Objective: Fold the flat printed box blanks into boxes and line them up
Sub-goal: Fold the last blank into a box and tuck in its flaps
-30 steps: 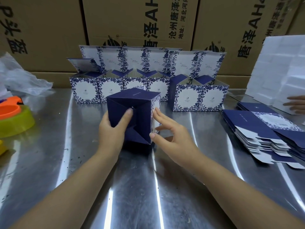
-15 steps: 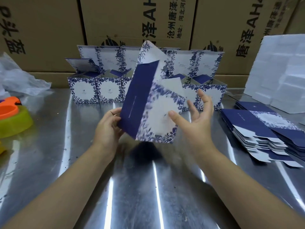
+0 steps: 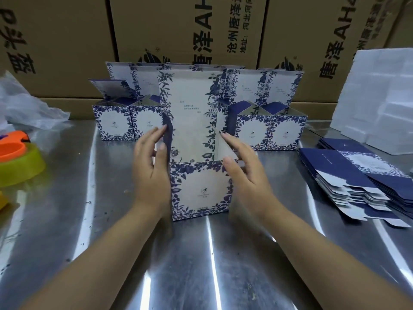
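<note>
Since the tabletop (image 3: 67, 220) carries a row of folded boxes (image 3: 270, 133) at the back, the lid-up box (image 3: 201, 189) stands upright before it — left grip (image 3: 152, 175) and right grip (image 3: 245, 175), fingers straight, flat against its sides, likely squaring it.

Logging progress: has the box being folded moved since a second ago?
Yes. The box was turned upright: navy bottom now down on the steel table, lid raised, in front of the row of folded boxes.
</note>
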